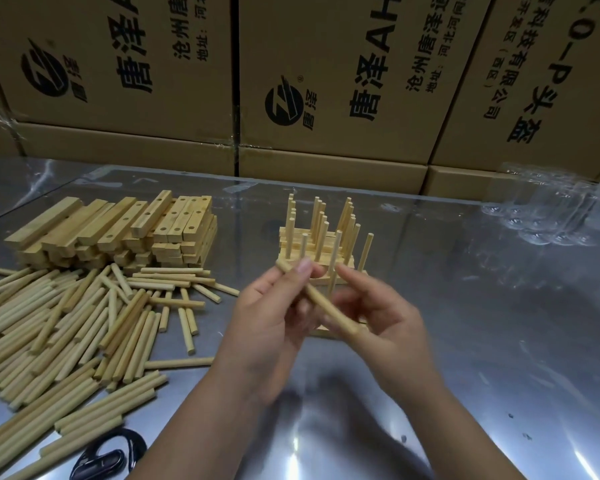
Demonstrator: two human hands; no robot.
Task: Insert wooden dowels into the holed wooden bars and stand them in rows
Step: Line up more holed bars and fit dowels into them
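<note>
My left hand pinches a loose wooden dowel near its far end, thumb on top. My right hand curls round the same dowel's near end, and partly hides a wooden bar lying under both hands. Just behind the hands stand rows of finished bars with upright dowels. A stack of holed wooden bars lies at the left back. In front of that stack spreads a big heap of loose dowels.
The work surface is a shiny metal table. Printed cardboard boxes wall off the back. Clear plastic packaging sits at the right back. A black object lies at the front left edge.
</note>
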